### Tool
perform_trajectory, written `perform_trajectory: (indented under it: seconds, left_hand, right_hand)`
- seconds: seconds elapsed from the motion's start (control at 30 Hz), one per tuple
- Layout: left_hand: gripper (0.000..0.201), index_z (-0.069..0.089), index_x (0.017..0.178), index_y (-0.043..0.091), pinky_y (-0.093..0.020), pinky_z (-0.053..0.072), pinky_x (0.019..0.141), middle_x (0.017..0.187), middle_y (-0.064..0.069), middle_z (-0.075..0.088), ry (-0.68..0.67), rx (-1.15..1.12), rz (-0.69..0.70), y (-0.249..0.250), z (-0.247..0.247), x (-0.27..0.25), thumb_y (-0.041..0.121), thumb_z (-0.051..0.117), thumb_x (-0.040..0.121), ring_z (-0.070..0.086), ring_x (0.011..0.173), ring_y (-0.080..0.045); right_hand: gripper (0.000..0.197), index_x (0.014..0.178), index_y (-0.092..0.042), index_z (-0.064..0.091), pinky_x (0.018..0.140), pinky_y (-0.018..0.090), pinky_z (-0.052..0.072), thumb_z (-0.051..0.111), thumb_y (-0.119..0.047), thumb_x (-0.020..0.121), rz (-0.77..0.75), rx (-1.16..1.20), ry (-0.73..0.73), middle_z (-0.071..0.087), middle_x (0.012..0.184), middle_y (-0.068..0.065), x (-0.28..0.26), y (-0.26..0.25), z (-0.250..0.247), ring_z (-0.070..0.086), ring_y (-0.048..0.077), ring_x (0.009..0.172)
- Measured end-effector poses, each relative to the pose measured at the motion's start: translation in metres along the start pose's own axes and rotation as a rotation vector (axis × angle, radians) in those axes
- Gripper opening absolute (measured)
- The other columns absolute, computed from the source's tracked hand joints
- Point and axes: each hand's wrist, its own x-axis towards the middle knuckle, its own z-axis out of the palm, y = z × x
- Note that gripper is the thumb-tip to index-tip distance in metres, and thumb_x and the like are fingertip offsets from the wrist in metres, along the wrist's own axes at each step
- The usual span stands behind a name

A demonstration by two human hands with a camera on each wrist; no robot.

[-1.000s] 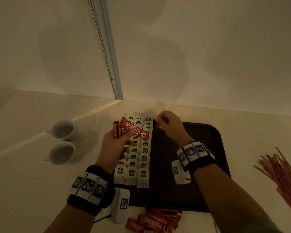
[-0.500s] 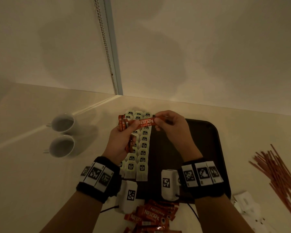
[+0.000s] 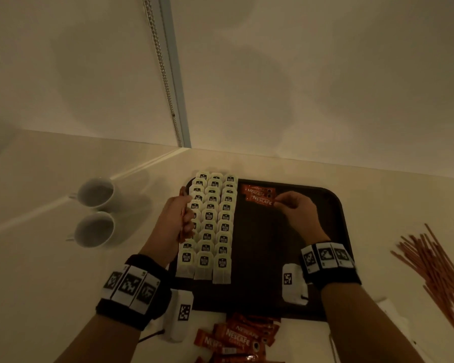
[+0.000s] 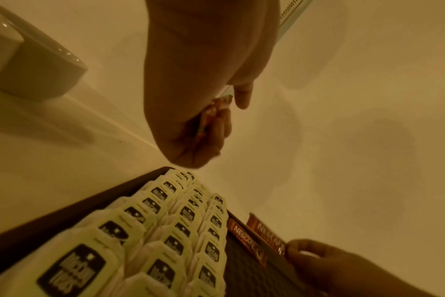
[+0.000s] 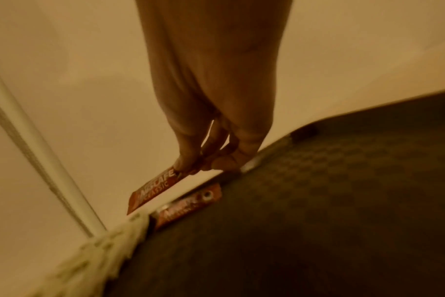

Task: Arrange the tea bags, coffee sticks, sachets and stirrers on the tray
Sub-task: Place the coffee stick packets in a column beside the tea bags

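A dark tray (image 3: 333, 205) carries three columns of white tea bags (image 3: 210, 226) on its left side. One red coffee stick (image 3: 257, 190) lies at the tray's far end, also seen in the right wrist view (image 5: 188, 205). My right hand (image 3: 278, 203) pinches the right end of a second coffee stick (image 3: 260, 200) just beside it, slightly lifted (image 5: 155, 188). My left hand (image 3: 184, 213) hovers over the left tea bag column, fingers curled round a bundle of coffee sticks (image 4: 208, 116).
Two white cups (image 3: 95, 210) stand left of the tray. A heap of orange stirrers (image 3: 435, 271) lies on the right. Loose coffee sticks (image 3: 236, 336) are piled at the tray's near edge. A wall rises just behind the tray.
The right hand took one stick from the left hand's bundle and carried it right and down to the tray's far end, beside the first stick. The left hand drew back with the rest.
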Motion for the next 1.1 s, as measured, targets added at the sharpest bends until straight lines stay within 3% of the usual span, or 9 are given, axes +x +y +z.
perform_trajectory:
  seconds: [0.1, 0.3, 0.53, 0.63, 0.77, 0.97, 1.1]
  left_hand:
    - [0.003, 0.039, 0.094, 0.017, -0.027, 0.032, 0.050, 0.056, 0.005, 0.039, -0.068, -0.064, -0.067, 0.000, -0.002, 0.000, 0.019, 0.038, 0.093, 0.033, 0.046, -0.010]
    - [0.016, 0.044, 0.106, 0.013, -0.020, 0.031, 0.040, 0.058, 0.003, 0.048, -0.097, -0.102, -0.050, 0.003, -0.002, -0.002, 0.017, 0.035, 0.094, 0.037, 0.047, -0.010]
    - [0.026, 0.058, 0.105, 0.006, -0.027, 0.044, 0.054, 0.070, -0.006, 0.058, -0.050, -0.060, -0.049, 0.006, 0.004, -0.005, 0.021, 0.038, 0.099, 0.054, 0.059, -0.016]
    - [0.029, 0.058, 0.112, 0.004, -0.030, 0.047, 0.058, 0.067, -0.007, 0.061, -0.063, -0.002, -0.044, 0.005, 0.005, -0.007, 0.020, 0.036, 0.100, 0.058, 0.057, -0.017]
    - [0.027, 0.053, 0.121, 0.005, -0.028, 0.051, 0.060, 0.076, -0.013, 0.059, -0.090, 0.017, -0.031, 0.004, 0.005, -0.007, 0.013, 0.038, 0.100, 0.064, 0.061, -0.016]
    - [0.020, 0.055, 0.115, 0.012, -0.028, 0.056, 0.059, 0.085, -0.013, 0.066, -0.099, -0.004, 0.003, 0.003, 0.009, -0.010, 0.010, 0.042, 0.099, 0.069, 0.071, -0.019]
    - [0.016, 0.058, 0.107, 0.014, -0.037, 0.058, 0.072, 0.094, -0.008, 0.068, -0.108, 0.011, 0.024, 0.000, 0.010, -0.008, 0.009, 0.046, 0.098, 0.068, 0.089, -0.024]
  right_hand:
    - [0.012, 0.093, -0.017, 0.065, 0.089, 0.025, 0.043, 0.068, -0.012, 0.083, 0.015, -0.060, -0.041, 0.061, 0.097, -0.007, 0.015, 0.014, 0.008, 0.055, 0.006, 0.094]
    - [0.013, 0.096, -0.013, 0.066, 0.088, 0.023, 0.041, 0.068, -0.012, 0.083, -0.010, -0.087, 0.018, 0.063, 0.101, -0.001, 0.033, 0.020, 0.024, 0.055, 0.008, 0.094]
    - [0.016, 0.099, -0.013, 0.065, 0.088, 0.022, 0.040, 0.068, -0.013, 0.083, -0.045, -0.154, 0.077, 0.062, 0.107, 0.003, 0.046, 0.021, 0.033, 0.054, 0.009, 0.095]
    - [0.017, 0.099, -0.012, 0.064, 0.088, 0.023, 0.042, 0.069, -0.015, 0.083, -0.062, -0.183, 0.092, 0.062, 0.106, 0.005, 0.051, 0.023, 0.036, 0.056, 0.012, 0.096]
    - [0.021, 0.100, -0.012, 0.062, 0.090, 0.029, 0.046, 0.070, -0.018, 0.081, -0.067, -0.220, 0.100, 0.060, 0.106, 0.006, 0.056, 0.027, 0.039, 0.056, 0.017, 0.099]
    - [0.023, 0.100, -0.013, 0.060, 0.088, 0.027, 0.045, 0.071, -0.018, 0.081, -0.040, -0.232, 0.103, 0.057, 0.109, 0.006, 0.058, 0.030, 0.040, 0.054, 0.016, 0.099]
    - [0.020, 0.099, -0.014, 0.059, 0.088, 0.028, 0.047, 0.068, -0.020, 0.083, -0.046, -0.141, 0.103, 0.059, 0.106, 0.004, 0.048, 0.018, 0.036, 0.056, 0.017, 0.099]
